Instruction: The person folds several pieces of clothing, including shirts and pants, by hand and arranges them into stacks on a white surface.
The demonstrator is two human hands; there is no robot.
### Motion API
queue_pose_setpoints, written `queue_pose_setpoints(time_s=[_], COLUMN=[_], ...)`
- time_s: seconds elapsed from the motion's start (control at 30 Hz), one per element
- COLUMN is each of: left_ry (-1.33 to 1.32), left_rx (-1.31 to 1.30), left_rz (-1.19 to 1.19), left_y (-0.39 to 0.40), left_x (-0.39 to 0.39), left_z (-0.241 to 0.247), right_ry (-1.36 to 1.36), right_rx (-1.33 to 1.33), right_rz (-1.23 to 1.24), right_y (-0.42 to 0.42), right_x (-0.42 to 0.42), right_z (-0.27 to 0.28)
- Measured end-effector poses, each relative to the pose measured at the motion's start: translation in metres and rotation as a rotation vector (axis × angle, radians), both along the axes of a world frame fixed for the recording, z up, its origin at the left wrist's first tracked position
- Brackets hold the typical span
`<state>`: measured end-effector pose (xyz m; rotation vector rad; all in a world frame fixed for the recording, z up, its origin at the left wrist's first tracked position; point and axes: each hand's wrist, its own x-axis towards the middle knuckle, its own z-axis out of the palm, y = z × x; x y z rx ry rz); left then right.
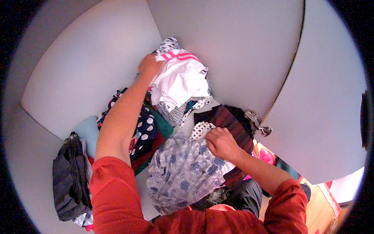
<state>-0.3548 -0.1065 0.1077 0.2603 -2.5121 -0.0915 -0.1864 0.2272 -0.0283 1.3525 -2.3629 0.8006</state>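
At the back of the cabinet, my left hand (149, 68) is at the left edge of a stack of clothes topped by a white garment with pink stripes (178, 79); its fingertips are partly hidden. Closer to me, my right hand (220, 143) has its fingers bent on the upper right edge of a sheer grey garment with blue flowers (184, 172). A white cloth with dark dots (201, 130) lies beside those fingers. Under the flowered garment and to its right is a dark brown-red cloth (230, 125). Whether the right fingers pinch the fabric is unclear.
Pale cabinet panels (228, 44) rise behind and at the right, with a metal hinge (258, 122) on the door side. Dark polka-dot clothing (146, 128), a light blue cloth (89, 131) and dark grey folded clothes (70, 181) lie at left. Wooden floor (318, 201) shows lower right.
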Motion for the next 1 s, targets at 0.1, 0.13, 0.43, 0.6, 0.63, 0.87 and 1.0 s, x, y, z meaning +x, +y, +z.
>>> queue_pose_setpoints(time_s=[0.1, 0.13, 0.43, 0.6, 0.63, 0.87, 1.0], left_ry=[0.295, 0.17, -0.196, -0.302, -0.314, -0.122, -0.039], left_rx=[0.001, 0.134, 0.867, 1.328, 1.405, 1.659, 1.78], left_rz=[-0.086, -0.145, -0.51, -0.76, -0.805, -0.795, -0.714], left_y=[-0.041, -0.038, 0.07, 0.125, 0.139, 0.188, 0.178], left_x=[-0.002, 0.0, 0.111, 0.116, 0.121, 0.199, 0.274], left_z=[0.018, 0.032, 0.177, 0.189, 0.188, 0.122, 0.054], right_ry=[0.017, 0.017, 0.032, -0.012, -0.014, -0.133, -0.796], right_rx=[-0.01, 0.005, -0.036, -0.173, -0.224, -0.325, -0.627], right_rz=[0.011, -0.006, -0.022, 0.012, 0.021, 0.18, 0.236], right_y=[-0.006, -0.003, 0.003, 0.005, 0.005, -0.011, 0.014], right_x=[0.0, -0.002, -0.004, 0.004, 0.008, 0.041, 0.026], right_z=[-0.003, -0.008, -0.011, 0.002, 0.005, 0.037, 0.023])
